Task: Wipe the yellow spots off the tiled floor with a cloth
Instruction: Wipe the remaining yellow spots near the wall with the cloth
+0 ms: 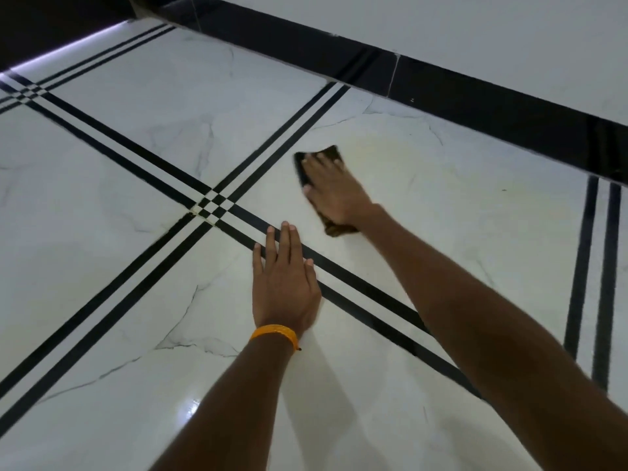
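Note:
My right hand [334, 190] lies flat on a dark cloth [302, 166] and presses it onto a white marble-look floor tile [458, 215]. The cloth shows past the fingertips and again under the wrist. A faint yellowish smear [384, 147] spreads on the tile just right of the cloth and beyond it. Small yellow marks [197, 209] sit in the grout at the crossing of the black stripes to the left. My left hand [283, 283], with an orange band at the wrist, rests palm down on the floor with fingers straight, holding nothing.
Double black stripes [136, 154] cross the white floor in a grid. A black skirting band [441, 86] runs along the base of the white wall at the back right. A dark opening [51, 22] lies at the far left corner.

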The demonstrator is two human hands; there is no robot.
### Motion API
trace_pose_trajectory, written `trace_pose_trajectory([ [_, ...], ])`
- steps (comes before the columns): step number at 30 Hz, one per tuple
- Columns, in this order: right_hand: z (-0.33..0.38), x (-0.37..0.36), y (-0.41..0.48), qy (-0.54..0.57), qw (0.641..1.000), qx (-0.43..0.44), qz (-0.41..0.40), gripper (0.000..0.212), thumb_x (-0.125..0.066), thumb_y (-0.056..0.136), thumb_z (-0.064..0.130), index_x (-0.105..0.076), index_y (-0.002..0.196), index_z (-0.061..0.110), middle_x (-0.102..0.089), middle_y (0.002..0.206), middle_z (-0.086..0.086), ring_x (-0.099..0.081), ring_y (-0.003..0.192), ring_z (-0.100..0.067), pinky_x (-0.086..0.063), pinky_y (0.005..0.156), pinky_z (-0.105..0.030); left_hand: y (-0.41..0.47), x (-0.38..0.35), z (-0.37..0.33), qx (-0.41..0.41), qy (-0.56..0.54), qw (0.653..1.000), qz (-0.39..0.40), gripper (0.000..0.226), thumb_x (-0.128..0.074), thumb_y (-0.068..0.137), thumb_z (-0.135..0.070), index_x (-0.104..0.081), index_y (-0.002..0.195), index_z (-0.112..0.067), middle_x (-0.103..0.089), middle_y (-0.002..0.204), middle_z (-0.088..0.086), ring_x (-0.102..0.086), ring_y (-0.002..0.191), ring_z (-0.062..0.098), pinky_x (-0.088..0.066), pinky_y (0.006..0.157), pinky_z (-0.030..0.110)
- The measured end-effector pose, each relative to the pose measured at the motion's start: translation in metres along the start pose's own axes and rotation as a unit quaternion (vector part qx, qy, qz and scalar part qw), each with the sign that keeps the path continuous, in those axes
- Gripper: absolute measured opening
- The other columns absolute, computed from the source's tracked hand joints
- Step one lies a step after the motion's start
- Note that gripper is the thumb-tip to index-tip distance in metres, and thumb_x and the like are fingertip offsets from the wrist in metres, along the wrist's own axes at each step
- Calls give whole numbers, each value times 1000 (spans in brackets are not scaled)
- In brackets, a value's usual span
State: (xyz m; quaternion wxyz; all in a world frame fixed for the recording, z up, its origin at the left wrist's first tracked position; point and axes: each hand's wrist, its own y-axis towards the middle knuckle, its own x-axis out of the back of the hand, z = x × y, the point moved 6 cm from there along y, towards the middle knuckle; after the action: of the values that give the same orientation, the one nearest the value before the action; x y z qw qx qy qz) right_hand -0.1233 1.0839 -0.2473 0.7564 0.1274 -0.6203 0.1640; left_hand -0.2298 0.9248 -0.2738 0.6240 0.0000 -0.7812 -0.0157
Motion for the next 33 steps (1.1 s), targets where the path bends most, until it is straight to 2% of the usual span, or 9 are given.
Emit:
trace_pose_trajectory([
  [5, -2, -12, -146, -26, 992, 122, 14, 61, -20, 108, 41, -13, 162, 13, -9, 170, 0, -4, 158, -16, 0, 128, -37, 0, -2, 1, 0, 5, 1000, -2, 67, -9, 100, -38, -8, 160, -10, -10, 169, 7, -3, 156, 25, -8, 126, 48],
  [10, -126, 18, -127, -26, 989, -145, -30, 69, -14, 105, 47, -13, 162, 8, -10, 170, -7, -7, 157, -24, -4, 127, -42, 0, -2, 1, 0, 6, 1000, -1, 67, -10, 100, -38, -7, 160, -9, -9, 169, 8, -2, 156, 26, -7, 126, 47],
  [13, -127, 18, -59, -25, 971, -232, -55, 63, -22, 108, 38, -16, 160, 4, -16, 169, -13, -12, 156, -30, -7, 127, -49, -1, -2, 1, -1, 11, 1000, -1, 68, -7, 99, -39, -7, 160, -9, -8, 169, 7, -1, 156, 26, -6, 127, 46],
  [16, -36, 5, -24, -18, 994, -100, -43, 60, -27, 108, 36, -20, 160, 6, -19, 168, -11, -14, 156, -28, -8, 126, -45, 1, -3, 1, -5, 12, 1000, -6, 67, -10, 100, -37, -8, 160, -10, -9, 169, 7, -2, 156, 26, -6, 126, 47],
  [18, 31, -10, -56, -27, 999, 44, -15, 59, -26, 108, 36, -20, 160, 8, -19, 169, -9, -13, 156, -25, -6, 127, -42, 2, -3, 1, -4, 19, 1000, -5, 67, -11, 100, -37, -11, 160, -9, -11, 168, 8, -4, 156, 26, -8, 126, 48],
  [20, 42, -17, -115, -16, 995, 97, -5, 60, -24, 107, 37, -20, 160, 10, -19, 169, -6, -12, 157, -22, -6, 128, -40, 1, -3, 2, -3, 20, 1000, -7, 67, -11, 99, -37, -14, 160, -8, -14, 168, 9, -7, 156, 27, -11, 126, 49],
  [24, -82, 5, -181, -5, 994, -90, -65, 68, -22, 102, 44, -29, 157, 4, -29, 165, -13, -23, 154, -31, -12, 127, -45, 1, -2, 1, -5, 22, 1000, -9, 65, -13, 101, -35, -13, 160, -7, -14, 168, 10, -8, 156, 28, -10, 126, 48],
  [28, -163, 28, -160, -20, 951, -301, -73, 63, -24, 108, 37, -18, 159, 2, -19, 168, -16, -15, 155, -31, -10, 126, -49, -1, -4, 0, -5, 26, 1000, -1, 62, -20, 104, -33, -11, 160, -7, -12, 168, 9, -6, 156, 28, -9, 126, 48],
  [33, -4, -11, -155, -33, 996, -65, -50, 62, -26, 107, 38, -22, 159, 5, -21, 168, -10, -15, 156, -28, -8, 127, -44, 0, -4, 2, -9, 28, 1000, 3, 62, -22, 105, -33, -13, 159, -6, -14, 168, 9, -9, 155, 29, -11, 125, 49],
])
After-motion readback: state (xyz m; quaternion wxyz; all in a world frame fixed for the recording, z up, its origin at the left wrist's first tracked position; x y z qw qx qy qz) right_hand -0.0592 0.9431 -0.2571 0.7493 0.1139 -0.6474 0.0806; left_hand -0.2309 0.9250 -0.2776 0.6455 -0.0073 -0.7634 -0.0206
